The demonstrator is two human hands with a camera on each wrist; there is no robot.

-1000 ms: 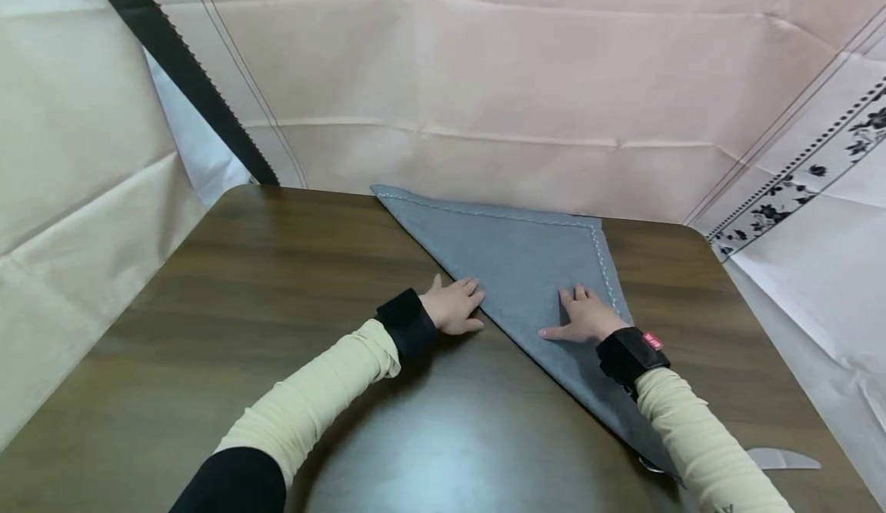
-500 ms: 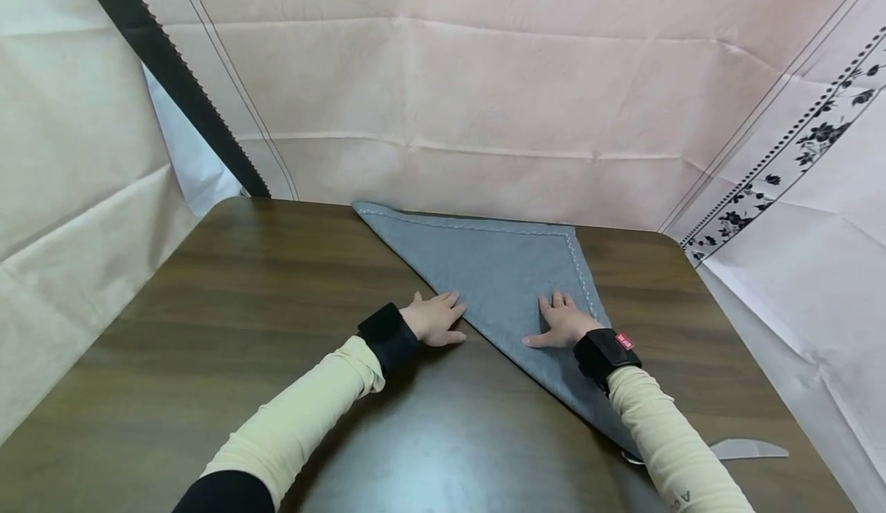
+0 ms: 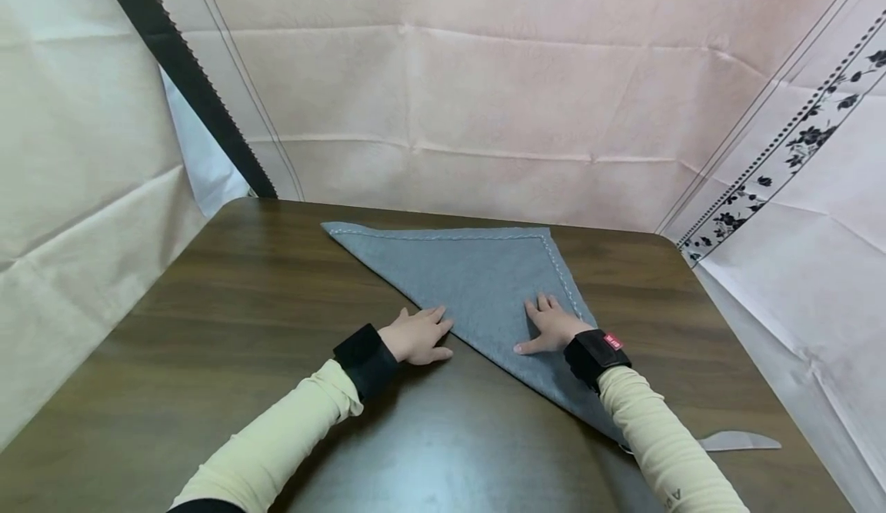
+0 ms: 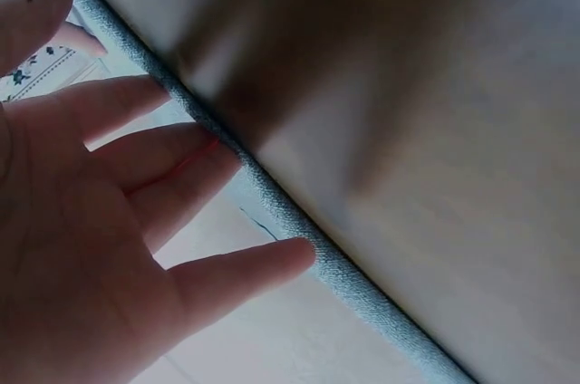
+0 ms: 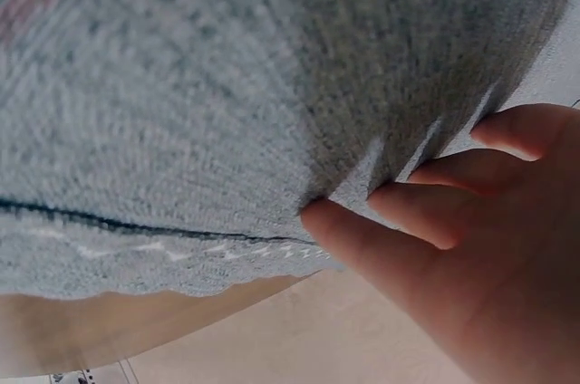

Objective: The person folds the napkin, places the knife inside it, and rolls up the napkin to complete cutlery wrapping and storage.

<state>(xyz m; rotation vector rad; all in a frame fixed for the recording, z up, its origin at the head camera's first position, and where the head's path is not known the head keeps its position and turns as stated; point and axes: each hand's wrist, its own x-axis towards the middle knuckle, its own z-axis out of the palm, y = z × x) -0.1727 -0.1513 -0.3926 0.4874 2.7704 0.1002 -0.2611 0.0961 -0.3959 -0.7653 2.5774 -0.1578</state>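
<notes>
A grey-blue cloth [image 3: 477,274], folded to a triangle with white stitching along two sides, lies on the wooden table. Its long folded edge runs from the far left down to the near right. At that fold my left hand [image 3: 418,336] touches the cloth with spread fingers; the left wrist view shows the fingertips [image 4: 294,257] against the folded edge. My right hand [image 3: 551,326] rests on top of the cloth near its stitched right side, fingers apart. In the right wrist view the fingertips [image 5: 317,212] press on the fabric. The near corner is partly hidden behind my right forearm.
A silvery, blade-shaped piece [image 3: 739,441] sticks out from behind my right forearm on the table [image 3: 228,344]. Pale creased sheeting [image 3: 484,98] hangs behind the table's far edge and at both sides. A dark strip [image 3: 187,74] crosses the sheeting at left.
The cloth has slid left and a little nearer across the table, its far edge now lying inside the table's edge. Both hands have moved with it. The head view has also shifted slightly.
</notes>
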